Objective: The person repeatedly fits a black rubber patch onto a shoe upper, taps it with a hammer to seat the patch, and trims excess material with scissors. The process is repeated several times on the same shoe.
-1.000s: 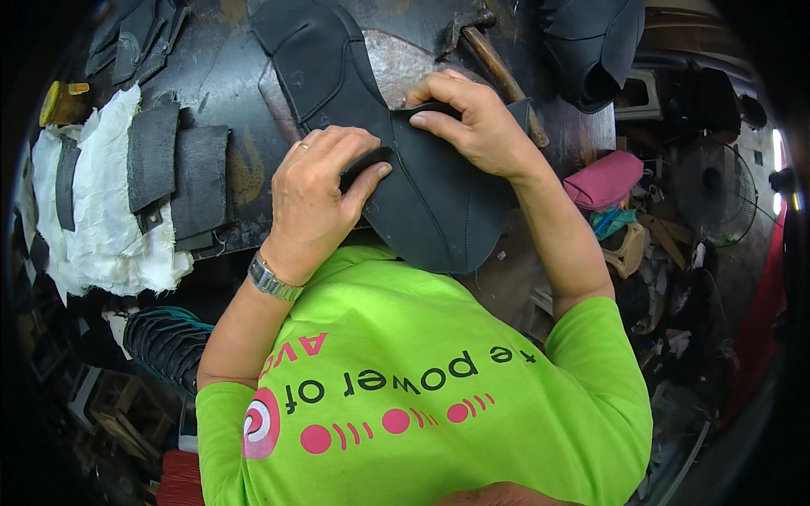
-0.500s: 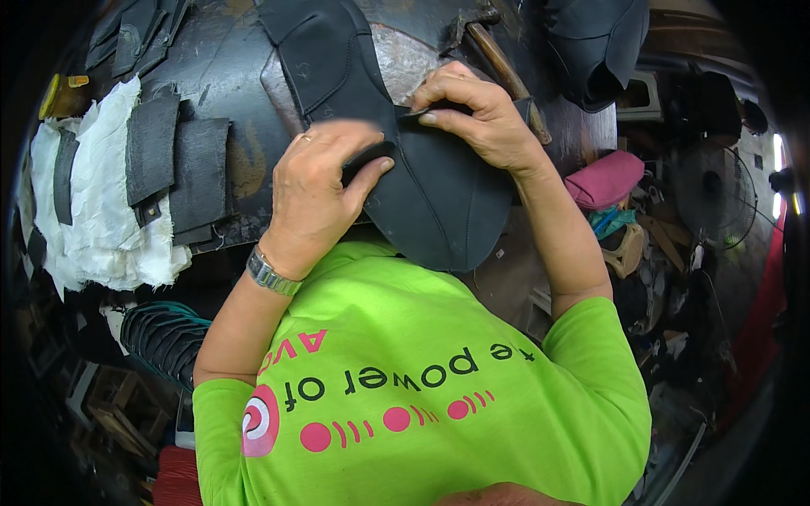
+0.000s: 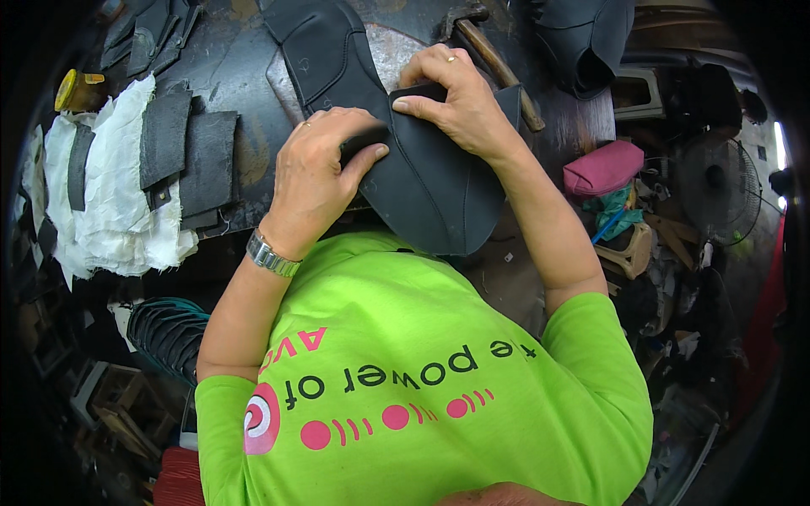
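Note:
A black stitched boot upper (image 3: 443, 190) lies across the near edge of the dark table, its rounded lower part hanging over toward my green shirt. My left hand (image 3: 314, 173) is closed on its left edge, thumb and fingers pinching a folded-up flap. On the opposite edge, my right hand (image 3: 456, 97) pinches another raised flap between thumb and curled fingers. A seam runs down the piece between both hands. Beneath it, part of a worn, pale slab (image 3: 392, 55) shows. Fingertips on the far side of the flaps are hidden.
A hammer (image 3: 499, 74) with a wooden handle lies beyond my right hand. Another black upper (image 3: 582, 42) stands at the far right. White cloth (image 3: 110, 219) with dark strips (image 3: 207, 160) and a yellow-lidded jar (image 3: 78, 91) are at left. A pink pouch (image 3: 603, 167) sits right of the table.
My right hand has moved slightly left and toward me, now folding its flap up more. My left hand stays at its edge. The whole view has shifted a little.

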Action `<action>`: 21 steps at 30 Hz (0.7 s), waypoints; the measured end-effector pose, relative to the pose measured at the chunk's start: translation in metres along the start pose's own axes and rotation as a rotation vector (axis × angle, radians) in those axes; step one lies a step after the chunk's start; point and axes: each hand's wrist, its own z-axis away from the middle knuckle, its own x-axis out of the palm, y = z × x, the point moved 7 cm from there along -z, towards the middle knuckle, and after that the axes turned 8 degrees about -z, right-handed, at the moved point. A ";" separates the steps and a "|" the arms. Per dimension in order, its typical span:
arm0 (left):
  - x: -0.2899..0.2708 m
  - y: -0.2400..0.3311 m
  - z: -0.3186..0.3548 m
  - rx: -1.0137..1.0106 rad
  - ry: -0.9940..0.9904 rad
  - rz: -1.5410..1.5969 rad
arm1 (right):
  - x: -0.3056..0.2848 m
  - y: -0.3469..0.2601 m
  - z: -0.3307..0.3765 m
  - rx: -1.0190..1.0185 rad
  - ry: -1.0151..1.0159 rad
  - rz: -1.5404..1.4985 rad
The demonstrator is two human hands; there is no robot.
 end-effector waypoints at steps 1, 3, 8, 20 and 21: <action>0.000 0.000 0.000 0.005 -0.004 -0.014 | -0.001 0.002 -0.002 0.031 0.019 -0.006; 0.000 0.001 0.001 0.011 -0.004 -0.031 | -0.002 0.001 -0.007 0.037 0.028 0.015; -0.003 0.003 0.000 0.035 0.002 -0.100 | 0.004 0.011 -0.024 0.274 -0.066 0.142; -0.004 0.001 0.001 0.022 0.019 -0.160 | -0.086 -0.010 0.030 -0.105 0.511 0.240; -0.004 0.000 0.002 0.018 0.030 -0.166 | -0.094 -0.006 0.032 -0.129 0.534 0.320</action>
